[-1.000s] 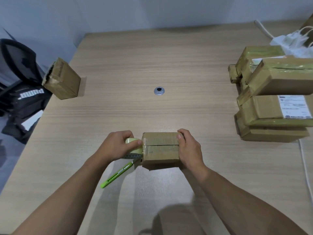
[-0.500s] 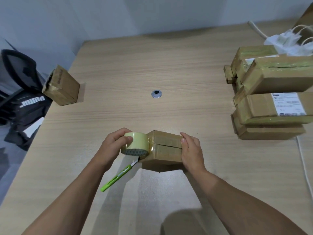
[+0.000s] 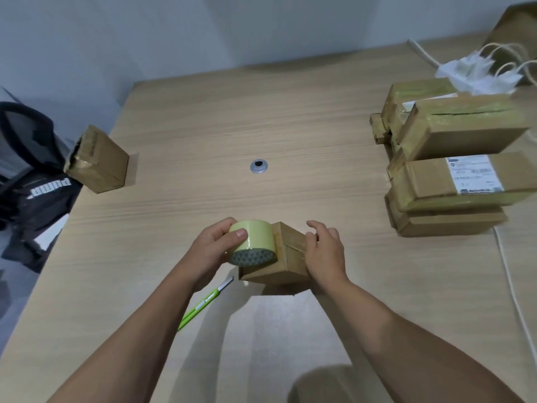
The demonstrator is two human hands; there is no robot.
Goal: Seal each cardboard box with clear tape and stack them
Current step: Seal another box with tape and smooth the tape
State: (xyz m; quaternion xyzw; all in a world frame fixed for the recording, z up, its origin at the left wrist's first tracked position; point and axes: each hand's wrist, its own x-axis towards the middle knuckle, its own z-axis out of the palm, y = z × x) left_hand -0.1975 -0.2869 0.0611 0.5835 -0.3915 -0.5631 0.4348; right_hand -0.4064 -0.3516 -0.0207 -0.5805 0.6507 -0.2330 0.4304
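A small cardboard box (image 3: 286, 257) lies on the wooden table (image 3: 290, 126) just in front of me, turned at an angle. My left hand (image 3: 213, 248) grips a roll of clear tape (image 3: 251, 242) and holds it against the box's left end. My right hand (image 3: 324, 254) holds the box's right end with its fingers bent over the top edge. Another small box (image 3: 97, 159) stands at the table's left edge. Several boxes (image 3: 453, 158) sit stacked at the right.
A green utility knife (image 3: 205, 303) lies on the table under my left forearm, blade out. A metal grommet (image 3: 259, 166) marks the table's middle. White plugs and cables (image 3: 479, 71) sit behind the stack; a cable (image 3: 511, 286) runs down the right side. A dark bag on a chair (image 3: 29, 170) is left of the table.
The box has turned so its left end points away from me. My left hand has lifted the tape roll higher, onto that end. My right-hand fingers have loosened on the top edge.
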